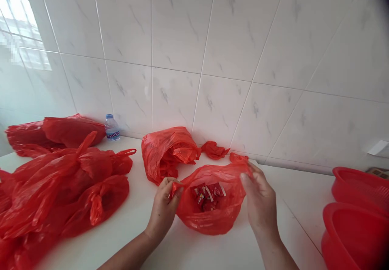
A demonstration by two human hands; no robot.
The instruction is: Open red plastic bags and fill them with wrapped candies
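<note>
A red plastic bag stands with its mouth spread wide on the white table, between my two hands. Inside it lie several small red wrapped packets with white strips and print too small to read. My left hand pinches the left edge of the bag's mouth between thumb and fingers. On the opposite side, my right hand grips the right edge near the handle, thumb at the front and fingers partly hidden behind the plastic.
A crumpled red bag and a smaller red scrap lie by the tiled wall. Filled, knotted red bags heap up at left, near a water bottle. Two red plastic basins stand at the right edge.
</note>
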